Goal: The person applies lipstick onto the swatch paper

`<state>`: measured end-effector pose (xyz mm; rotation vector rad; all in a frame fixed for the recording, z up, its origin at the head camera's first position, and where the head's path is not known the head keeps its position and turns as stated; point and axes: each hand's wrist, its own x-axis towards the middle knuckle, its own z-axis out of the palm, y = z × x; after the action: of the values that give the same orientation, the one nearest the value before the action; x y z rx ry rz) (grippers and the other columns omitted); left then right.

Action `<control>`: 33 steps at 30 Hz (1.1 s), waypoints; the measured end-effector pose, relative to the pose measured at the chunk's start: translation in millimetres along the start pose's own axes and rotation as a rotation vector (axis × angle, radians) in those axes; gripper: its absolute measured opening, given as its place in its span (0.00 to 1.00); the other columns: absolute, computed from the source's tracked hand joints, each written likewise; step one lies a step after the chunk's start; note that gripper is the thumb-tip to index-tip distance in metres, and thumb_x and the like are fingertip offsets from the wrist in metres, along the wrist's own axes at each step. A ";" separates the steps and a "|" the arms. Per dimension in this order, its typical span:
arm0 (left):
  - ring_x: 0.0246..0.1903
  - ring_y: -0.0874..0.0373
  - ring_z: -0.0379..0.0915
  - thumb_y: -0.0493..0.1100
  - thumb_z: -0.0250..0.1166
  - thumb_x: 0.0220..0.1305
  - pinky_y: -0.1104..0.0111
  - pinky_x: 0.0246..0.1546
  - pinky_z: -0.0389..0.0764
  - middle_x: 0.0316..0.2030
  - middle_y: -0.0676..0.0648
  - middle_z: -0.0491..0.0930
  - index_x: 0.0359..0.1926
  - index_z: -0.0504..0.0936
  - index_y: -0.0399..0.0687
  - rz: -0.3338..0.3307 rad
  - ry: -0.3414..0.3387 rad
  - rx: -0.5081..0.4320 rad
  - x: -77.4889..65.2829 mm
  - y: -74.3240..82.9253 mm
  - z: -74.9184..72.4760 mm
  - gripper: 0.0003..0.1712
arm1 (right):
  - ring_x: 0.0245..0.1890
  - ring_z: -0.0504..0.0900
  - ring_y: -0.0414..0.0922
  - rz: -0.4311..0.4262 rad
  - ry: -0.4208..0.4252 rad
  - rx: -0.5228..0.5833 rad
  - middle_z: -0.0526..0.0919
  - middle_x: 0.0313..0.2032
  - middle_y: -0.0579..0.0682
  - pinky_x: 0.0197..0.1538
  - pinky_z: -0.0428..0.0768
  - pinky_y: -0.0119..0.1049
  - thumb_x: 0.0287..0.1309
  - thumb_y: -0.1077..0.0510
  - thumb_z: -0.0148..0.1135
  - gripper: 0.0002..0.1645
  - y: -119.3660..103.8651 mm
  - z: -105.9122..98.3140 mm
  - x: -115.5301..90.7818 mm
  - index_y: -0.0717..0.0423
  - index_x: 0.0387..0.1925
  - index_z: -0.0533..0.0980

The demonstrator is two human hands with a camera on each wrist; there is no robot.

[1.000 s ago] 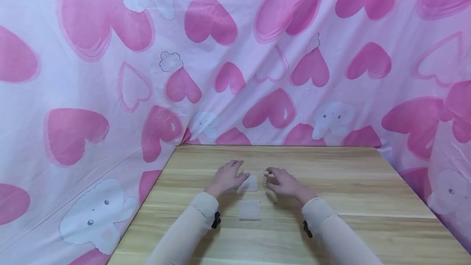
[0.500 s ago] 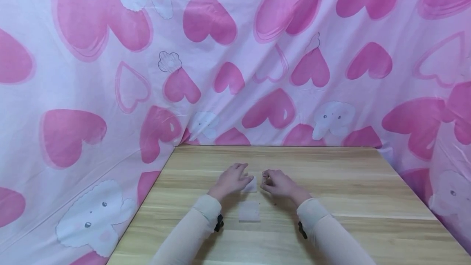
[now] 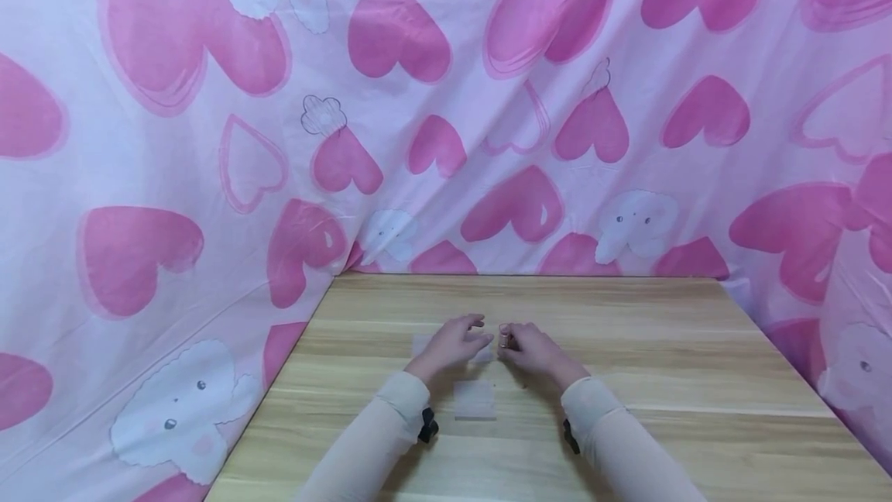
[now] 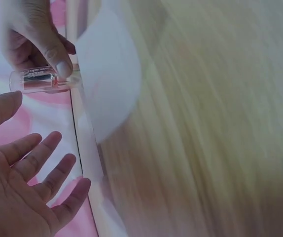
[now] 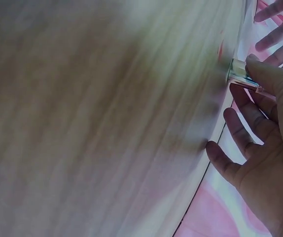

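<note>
A small clear glass bottle (image 4: 39, 80) with a printed label and a pinkish tint is pinched between the thumb and fingers of my right hand (image 3: 538, 351). In the head view the bottle (image 3: 504, 339) stands roughly upright, close to the tabletop; whether it touches the wood I cannot tell. My left hand (image 3: 453, 348) is beside it on the left, fingers spread and holding nothing. The left thumb (image 4: 11, 104) lies near one end of the bottle in the left wrist view; contact there is unclear. In the right wrist view, fingers partly cover the bottle (image 5: 238, 70).
One translucent square (image 3: 475, 400) lies on the wooden table (image 3: 627, 440) nearer the body. Another pale square (image 3: 482, 352) is partly behind my left hand, with a further pale patch (image 3: 421, 343) to its left. A pink heart-patterned cloth (image 3: 509, 208) hangs behind the table.
My left hand has shifted right, closer to the bottle, uncovering a pale patch on its left. My right hand keeps its pinch on the bottle and has moved slightly left.
</note>
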<state>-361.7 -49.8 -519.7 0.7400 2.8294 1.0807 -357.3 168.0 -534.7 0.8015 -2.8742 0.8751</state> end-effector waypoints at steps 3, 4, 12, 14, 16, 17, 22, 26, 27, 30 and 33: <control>0.61 0.48 0.73 0.57 0.61 0.71 0.55 0.59 0.76 0.60 0.47 0.79 0.70 0.70 0.45 -0.022 -0.009 -0.127 1.8 0.7 1.8 0.34 | 0.39 0.81 0.40 0.011 0.002 0.059 0.81 0.33 0.38 0.52 0.80 0.45 0.62 0.58 0.69 0.07 -1.3 -1.2 -0.9 0.47 0.34 0.77; 0.61 0.48 0.73 0.57 0.62 0.70 0.55 0.58 0.77 0.60 0.47 0.79 0.70 0.70 0.45 -0.025 -0.010 -0.157 2.6 1.4 2.2 0.34 | 0.40 0.81 0.40 0.020 0.001 0.082 0.82 0.33 0.39 0.53 0.80 0.46 0.62 0.58 0.68 0.06 -2.2 -2.5 -1.4 0.47 0.35 0.77; 0.59 0.50 0.74 0.53 0.68 0.66 0.58 0.56 0.78 0.58 0.47 0.80 0.67 0.73 0.44 0.037 0.031 -0.270 5.7 5.4 5.9 0.34 | 0.56 0.82 0.50 0.092 0.052 0.170 0.85 0.42 0.43 0.61 0.77 0.50 0.65 0.60 0.66 0.09 -10.1 -9.0 -1.2 0.45 0.43 0.75; 0.58 0.50 0.74 0.54 0.68 0.66 0.60 0.55 0.79 0.58 0.49 0.80 0.66 0.75 0.46 0.065 0.046 -0.280 5.9 6.3 7.4 0.31 | 0.53 0.83 0.50 0.064 0.096 0.157 0.86 0.42 0.45 0.59 0.79 0.50 0.64 0.60 0.67 0.11 -11.1 -8.6 -0.1 0.47 0.44 0.75; 0.57 0.51 0.74 0.54 0.68 0.67 0.62 0.52 0.80 0.57 0.51 0.80 0.64 0.77 0.49 0.086 0.064 -0.286 5.4 7.5 8.2 0.28 | 0.49 0.84 0.49 0.040 0.138 0.147 0.87 0.42 0.46 0.56 0.80 0.50 0.62 0.60 0.68 0.12 -12.2 -8.1 1.0 0.48 0.45 0.76; 0.57 0.52 0.74 0.54 0.68 0.67 0.62 0.51 0.80 0.56 0.52 0.80 0.63 0.78 0.51 0.095 0.075 -0.290 5.0 8.2 8.5 0.27 | 0.47 0.85 0.48 0.032 0.155 0.151 0.87 0.41 0.47 0.55 0.81 0.50 0.61 0.60 0.69 0.12 -13.2 -8.1 1.1 0.48 0.45 0.76; 0.55 0.55 0.75 0.53 0.67 0.68 0.64 0.47 0.80 0.55 0.53 0.80 0.59 0.81 0.54 0.102 0.138 -0.327 2.6 11.2 6.0 0.21 | 0.43 0.84 0.46 0.009 0.205 0.179 0.87 0.38 0.45 0.51 0.81 0.53 0.61 0.56 0.70 0.12 -16.9 -10.6 2.0 0.48 0.46 0.79; 0.54 0.56 0.75 0.53 0.68 0.67 0.64 0.46 0.80 0.54 0.55 0.80 0.55 0.83 0.55 0.084 0.157 -0.390 2.2 12.1 4.8 0.18 | 0.42 0.83 0.44 -0.007 0.210 0.200 0.87 0.37 0.40 0.49 0.81 0.53 0.62 0.53 0.70 0.09 -17.0 -12.5 1.9 0.45 0.44 0.80; 0.53 0.56 0.75 0.53 0.68 0.67 0.63 0.47 0.80 0.54 0.55 0.80 0.55 0.83 0.56 0.081 0.159 -0.406 2.3 12.8 4.3 0.18 | 0.42 0.83 0.44 -0.013 0.213 0.201 0.87 0.37 0.39 0.48 0.82 0.53 0.62 0.53 0.70 0.09 -16.5 -12.8 1.8 0.45 0.43 0.81; 0.53 0.57 0.75 0.54 0.68 0.67 0.62 0.48 0.79 0.52 0.56 0.81 0.54 0.84 0.57 0.072 0.162 -0.443 2.0 13.1 3.0 0.17 | 0.42 0.83 0.44 -0.027 0.219 0.206 0.87 0.36 0.38 0.46 0.82 0.51 0.62 0.51 0.70 0.08 -16.1 -11.9 1.9 0.43 0.42 0.81; 0.53 0.58 0.74 0.53 0.69 0.66 0.61 0.48 0.79 0.52 0.57 0.81 0.53 0.84 0.57 0.065 0.164 -0.465 2.1 13.5 1.7 0.17 | 0.42 0.83 0.45 -0.040 0.222 0.211 0.87 0.36 0.38 0.45 0.82 0.50 0.62 0.50 0.70 0.08 -16.3 -11.5 2.4 0.43 0.42 0.82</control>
<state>-357.5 -39.1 -512.2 0.7267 2.5216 1.7940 -352.8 161.4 -516.3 0.7216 -2.5964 1.1946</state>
